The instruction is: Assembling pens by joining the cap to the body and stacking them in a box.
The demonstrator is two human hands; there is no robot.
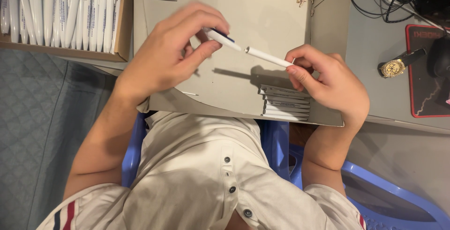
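Over an open box (pixel 328 23), a pen top (pixel 224 38) is being pinched in the left hand (pixel 171 54) and a white barrel (pixel 267 57) in the right hand (pixel 328 82); their tips are being aligned end to end, just apart.

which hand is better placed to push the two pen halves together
Right, probably: the right hand pinches the white barrel by its far end, its open tip already aimed at the clip half, which the left hand steadies.

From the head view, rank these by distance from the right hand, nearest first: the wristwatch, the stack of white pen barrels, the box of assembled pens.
From the right hand:
1. Stack of white pen barrels, just beside it, in the tray.
2. Wristwatch, on the desk at the far right.
3. Box of assembled pens, top left.
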